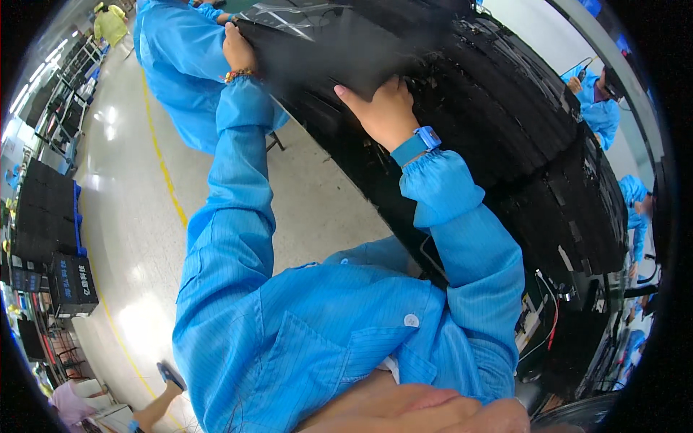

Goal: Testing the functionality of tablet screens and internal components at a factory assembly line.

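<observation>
A glossy black flat panel (pixel 303 68) lies slanted in front of me, with light reflections and a hazy patch on its surface. My left hand (pixel 238 50) is closed on its left edge, thumb lying along the rim. Nearer the panel's right part, my right hand (pixel 386 115) grips its near edge. The right thumb points left, while the fingers curl away and their tips are hidden. Both arms wear blue sleeves. Just right of my right hand are long rows of stacked black pieces (pixel 498 108), whose kind I cannot make out.
Close on the left, a person in a blue smock (pixel 180 65) stands by the panel's far side. A dark table edge (pixel 346 180) runs beside me. Red and white wires (pixel 552 317) lie at lower right. A black box (pixel 72 285) and stacked dark goods stand across the aisle.
</observation>
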{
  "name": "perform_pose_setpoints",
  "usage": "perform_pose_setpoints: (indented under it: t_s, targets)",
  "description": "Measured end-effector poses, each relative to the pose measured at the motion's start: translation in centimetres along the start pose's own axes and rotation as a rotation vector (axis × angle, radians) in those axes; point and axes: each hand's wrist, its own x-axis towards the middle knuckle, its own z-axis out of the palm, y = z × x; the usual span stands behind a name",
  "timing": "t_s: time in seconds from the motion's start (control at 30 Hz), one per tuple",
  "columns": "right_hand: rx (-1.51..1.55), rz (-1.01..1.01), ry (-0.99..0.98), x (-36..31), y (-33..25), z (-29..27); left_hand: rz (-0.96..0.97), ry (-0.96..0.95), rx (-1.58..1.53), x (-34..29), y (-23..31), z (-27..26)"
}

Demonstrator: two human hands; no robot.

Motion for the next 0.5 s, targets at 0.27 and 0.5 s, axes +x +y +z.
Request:
perform_pose_setpoints:
  t_s: [0.27, 0.5]
  targets:
    - [-0.082, -0.137, 0.061, -6.6, 0.9, -6.0, -0.169, -0.156, 0.147, -1.4, -2.4, -5.1]
    - [0.276, 0.059, -0.369, -3.8, 2.7, 0.1, -0.222, -0.025, -0.029, -0.5, -8.1, -3.7]
